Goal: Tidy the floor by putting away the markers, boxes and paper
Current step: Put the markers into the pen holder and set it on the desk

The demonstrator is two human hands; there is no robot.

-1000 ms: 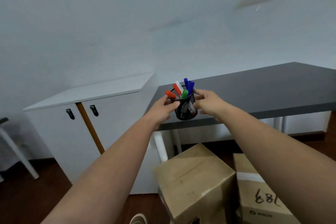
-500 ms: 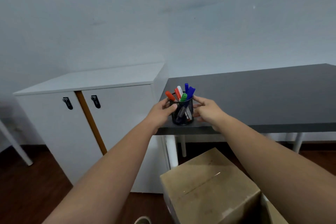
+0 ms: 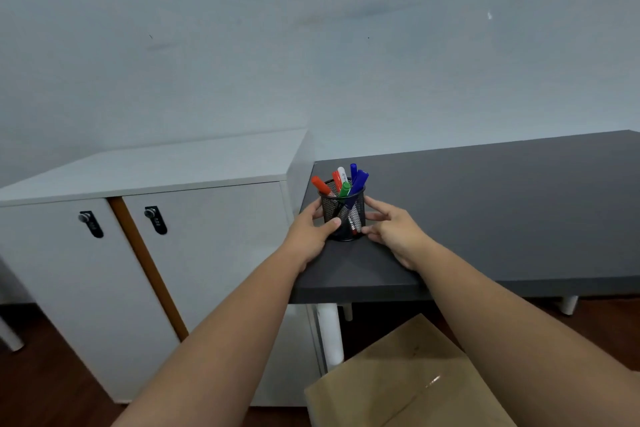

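A black mesh pen cup (image 3: 343, 217) stands upright on the dark grey desk (image 3: 491, 211), near its left front corner. Several markers (image 3: 344, 180) in red, white, green and blue stick out of the cup. My left hand (image 3: 313, 230) grips the cup's left side, thumb across its front. My right hand (image 3: 393, 230) holds the right side with fingertips on the mesh. A brown cardboard box (image 3: 408, 381) sits on the floor below the desk, its right part hidden by my right arm.
A white cabinet (image 3: 145, 253) with two locked doors stands directly left of the desk. The desk's white leg (image 3: 330, 333) stands behind the box. Dark wooden floor (image 3: 45, 388) shows at the lower left. A white chair leg (image 3: 10, 336) is at the far left edge.
Both hands carried the cup forward and down until it stood on the desk. The view moved closer, and the second box on the right has left the frame.
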